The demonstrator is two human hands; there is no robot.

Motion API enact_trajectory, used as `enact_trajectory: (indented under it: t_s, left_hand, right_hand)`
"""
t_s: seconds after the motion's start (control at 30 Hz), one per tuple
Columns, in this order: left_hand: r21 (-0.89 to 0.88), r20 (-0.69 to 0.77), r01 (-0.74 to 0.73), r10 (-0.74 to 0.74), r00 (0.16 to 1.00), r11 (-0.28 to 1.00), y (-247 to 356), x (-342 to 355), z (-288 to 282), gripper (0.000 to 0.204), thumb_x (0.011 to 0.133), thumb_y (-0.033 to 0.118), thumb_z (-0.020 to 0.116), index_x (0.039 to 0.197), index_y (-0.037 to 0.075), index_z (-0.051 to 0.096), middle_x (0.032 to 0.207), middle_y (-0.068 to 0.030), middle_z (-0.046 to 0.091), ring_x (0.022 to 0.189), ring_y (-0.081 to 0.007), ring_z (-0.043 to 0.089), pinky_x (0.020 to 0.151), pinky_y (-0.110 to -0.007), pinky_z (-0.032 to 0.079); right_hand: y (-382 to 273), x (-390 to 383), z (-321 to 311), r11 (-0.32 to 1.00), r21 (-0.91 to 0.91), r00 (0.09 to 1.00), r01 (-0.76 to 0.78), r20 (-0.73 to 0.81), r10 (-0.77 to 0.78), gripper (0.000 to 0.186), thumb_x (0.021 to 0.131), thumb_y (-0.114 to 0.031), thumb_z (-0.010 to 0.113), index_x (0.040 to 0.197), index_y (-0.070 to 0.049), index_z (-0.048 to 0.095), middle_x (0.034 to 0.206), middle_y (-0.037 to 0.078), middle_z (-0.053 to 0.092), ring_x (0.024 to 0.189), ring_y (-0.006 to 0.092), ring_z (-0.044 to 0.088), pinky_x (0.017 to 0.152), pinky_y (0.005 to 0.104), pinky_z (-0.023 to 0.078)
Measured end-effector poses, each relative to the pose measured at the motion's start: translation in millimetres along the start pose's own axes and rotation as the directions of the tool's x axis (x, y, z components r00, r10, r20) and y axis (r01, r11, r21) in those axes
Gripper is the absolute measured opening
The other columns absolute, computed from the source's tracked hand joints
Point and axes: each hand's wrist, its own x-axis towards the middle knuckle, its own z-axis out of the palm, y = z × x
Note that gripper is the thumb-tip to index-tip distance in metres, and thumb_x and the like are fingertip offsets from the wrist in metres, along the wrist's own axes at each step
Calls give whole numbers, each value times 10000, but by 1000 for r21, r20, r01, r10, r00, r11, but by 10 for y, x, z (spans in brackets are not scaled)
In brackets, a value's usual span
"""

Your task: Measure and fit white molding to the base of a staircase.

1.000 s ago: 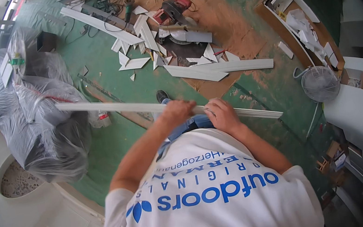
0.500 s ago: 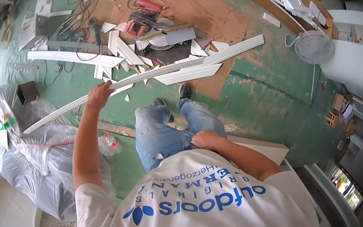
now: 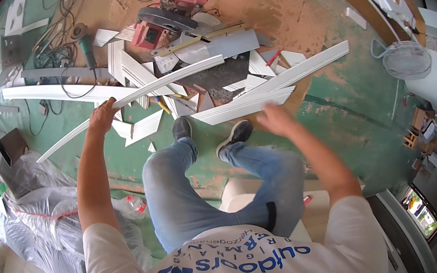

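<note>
A long, slim white moulding strip (image 3: 168, 80) runs across in front of me, its far end over the front of the mitre saw (image 3: 172, 16). My left hand (image 3: 103, 117) is closed around it, left of its middle. Out to the right, my right hand (image 3: 277, 119) is smeared by motion, so its fingers are unclear. It is nearest to the right end of a short white moulding piece (image 3: 245, 106) with angled ends. Behind that piece lies a longer white moulding (image 3: 304, 69). The saw has a red handle and red motor housing.
White offcuts (image 3: 141, 130) lie around the saw. At left are an angle grinder (image 3: 83, 46), tangled cables (image 3: 56, 50) and plastic-covered things (image 3: 44, 219). A wire fan guard (image 3: 406, 60) stands at right. My shoes (image 3: 235, 135) are close to the offcuts on the green floor (image 3: 338, 141).
My right hand has left my lap and reached forward to the right. The held strip has shifted left, its far end now over the saw. My knees have spread and the saw looks closer.
</note>
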Motion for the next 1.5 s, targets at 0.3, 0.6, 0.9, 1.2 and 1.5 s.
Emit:
enact_trajectory:
  t_s: [0.3, 0.6, 0.9, 1.2, 1.5]
  left_hand:
    - [28, -118, -62, 65, 991, 998, -831, 1624, 1232, 300, 1004, 285, 611, 1251, 132, 538, 1138, -210, 697, 1115, -429, 643, 915, -533, 506]
    - [55, -249, -108, 118, 961, 993, -1017, 2180, 1732, 245, 999, 248, 616, 1193, 123, 535, 1136, -177, 693, 1093, -435, 642, 891, -552, 497]
    - [66, -478, -145, 159, 864, 987, -332, 2360, 1809, 370, 936, 244, 692, 1257, 106, 568, 1180, -126, 659, 1057, -379, 657, 889, -492, 518]
    - [139, -635, -264, 290, 716, 954, 894, 2550, 1703, 543, 906, 246, 722, 1374, 69, 511, 1210, -165, 610, 1072, -372, 641, 890, -468, 513]
    - [75, -586, -193, 200, 785, 978, 969, 2614, 1691, 407, 943, 257, 697, 1228, 29, 518, 1202, -205, 554, 974, -400, 693, 809, -474, 567]
  right_hand:
    - [349, 3133, 6, 818, -514, 895, 257, -192, -402, 885, 829, -424, 799, 1516, -36, 397, 1512, 147, 441, 1415, 345, 400, 1188, 495, 311]
    - [675, 2804, 605, 825, -524, 928, 209, -160, -336, 686, 884, -554, 698, 1364, -80, 576, 1401, 175, 563, 1363, 361, 480, 1104, 521, 393]
    - [1498, 2695, 970, 992, 86, 947, -91, -300, 113, 476, 996, -478, 607, 1161, -33, 646, 1101, 182, 710, 1025, 367, 683, 893, 455, 532]
    - [1598, 3152, 811, 663, 704, 955, -252, 69, 290, 628, 993, -438, 663, 1408, -5, 478, 1185, 130, 672, 1011, 221, 693, 805, 375, 568]
    - [1411, 3168, 1013, 997, -28, 931, -71, -360, 57, 549, 984, -412, 647, 1280, 26, 502, 1184, 258, 661, 1040, 353, 687, 893, 430, 538]
